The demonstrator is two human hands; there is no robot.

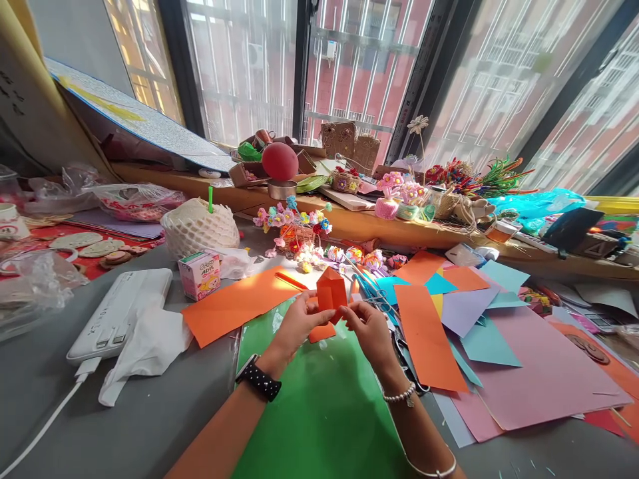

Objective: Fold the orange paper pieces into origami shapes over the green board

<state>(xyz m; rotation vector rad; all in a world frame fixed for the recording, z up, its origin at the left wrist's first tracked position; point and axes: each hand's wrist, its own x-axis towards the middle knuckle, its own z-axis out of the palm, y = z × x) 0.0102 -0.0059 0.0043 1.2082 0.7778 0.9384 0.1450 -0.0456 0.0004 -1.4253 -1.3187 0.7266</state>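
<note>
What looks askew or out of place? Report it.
A crumpled tissue lies beside the power bank, like stray litter. Right of the green mat, sheets of paper overlap at uneven angles, not squarely stacked.

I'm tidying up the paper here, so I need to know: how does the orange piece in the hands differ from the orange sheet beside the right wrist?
The folded piece is creased with a pointed top; the orange sheet is a plain, flat oblong.
The folded piece looks smaller than the orange sheet.
The folded piece is held up in the fingers, while the orange sheet lies down.
Both are orange paper.
</note>
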